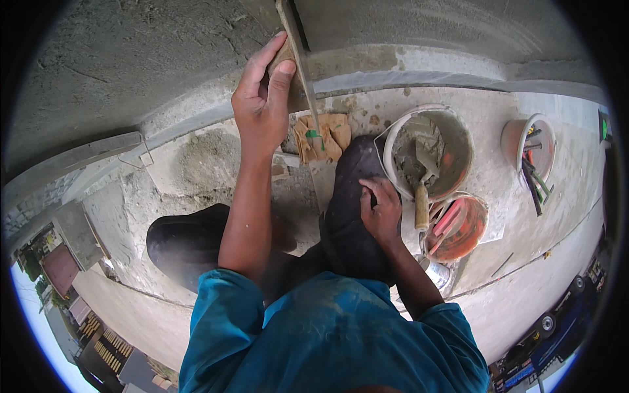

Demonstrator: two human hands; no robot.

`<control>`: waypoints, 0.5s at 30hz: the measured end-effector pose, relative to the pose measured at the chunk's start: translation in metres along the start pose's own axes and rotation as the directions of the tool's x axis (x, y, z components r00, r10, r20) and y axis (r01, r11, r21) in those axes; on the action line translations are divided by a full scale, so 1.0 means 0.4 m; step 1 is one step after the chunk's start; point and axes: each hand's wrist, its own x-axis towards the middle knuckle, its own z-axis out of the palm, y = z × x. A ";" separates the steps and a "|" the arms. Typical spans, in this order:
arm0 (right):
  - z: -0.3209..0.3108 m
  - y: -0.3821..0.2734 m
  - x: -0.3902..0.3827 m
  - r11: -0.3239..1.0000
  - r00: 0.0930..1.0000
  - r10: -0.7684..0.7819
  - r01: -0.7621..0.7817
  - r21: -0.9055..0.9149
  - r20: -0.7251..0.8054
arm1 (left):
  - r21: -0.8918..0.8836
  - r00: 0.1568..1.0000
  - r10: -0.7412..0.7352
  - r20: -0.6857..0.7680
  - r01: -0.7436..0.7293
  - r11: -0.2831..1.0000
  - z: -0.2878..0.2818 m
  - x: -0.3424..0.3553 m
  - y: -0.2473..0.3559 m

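Observation:
Raised ahead at the grey plastered wall (164,59), my left hand (261,114) grips a brown block-like piece (283,59) between thumb and fingers. The piece lies against a long thin board (303,65) that stands on edge by the wall; the palm hides part of the piece. On my right knee rests my right hand (383,213), fingers loosely bent and apart, with nothing in it. Close by is a bucket (464,154) of wet grey mortar. A trowel (422,203) leans in it, blade in the mortar and wooden handle over the rim.
An orange-lined bucket (475,229) with red-pink tools stands beside the mortar bucket. Farther right, another bucket (513,141) holds several hand tools. Torn brown paper (337,134) lies at the wall's foot. A parked blue vehicle (557,340) shows at lower right.

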 end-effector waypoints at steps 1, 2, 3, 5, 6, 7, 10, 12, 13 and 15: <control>0.000 0.000 0.000 1.000 1.000 -0.002 0.002 0.000 0.001 | 0.000 1.000 -0.006 -0.001 0.006 1.000 0.000 0.002 0.001; 0.000 0.000 0.000 1.000 1.000 0.004 -0.004 0.002 0.003 | 0.002 1.000 -0.004 -0.001 0.004 1.000 0.001 0.003 0.001; 0.000 -0.001 0.000 1.000 1.000 0.011 -0.011 0.005 0.006 | 0.003 1.000 -0.003 -0.001 0.003 1.000 0.003 0.004 0.002; 0.001 -0.002 0.000 1.000 1.000 0.012 -0.012 0.007 0.005 | 0.002 1.000 0.007 -0.001 -0.007 1.000 0.006 0.006 0.001; 0.001 -0.001 0.001 1.000 1.000 0.005 -0.005 0.006 0.001 | -0.002 1.000 0.016 -0.001 -0.016 1.000 0.008 0.006 0.000; 0.001 0.000 0.002 1.000 1.000 -0.001 0.001 0.004 -0.003 | -0.006 1.000 0.024 -0.001 -0.024 1.000 0.011 0.006 -0.002; -0.002 -0.004 0.004 1.000 1.000 0.016 -0.017 0.015 0.010 | -0.032 0.999 0.036 -0.004 -0.036 0.999 0.018 0.005 -0.009; -0.001 -0.004 0.004 1.000 1.000 0.008 -0.008 0.010 0.007 | -0.033 0.999 0.043 -0.005 -0.043 0.999 0.020 0.005 -0.010; -0.001 -0.003 0.004 1.000 1.000 0.004 -0.004 0.007 0.006 | -0.035 0.999 0.046 -0.005 -0.046 0.998 0.021 0.004 -0.011; 0.001 -0.002 0.005 1.000 1.000 -0.004 0.004 0.000 -0.002 | -0.024 0.999 0.044 -0.004 -0.044 0.999 0.022 0.003 -0.013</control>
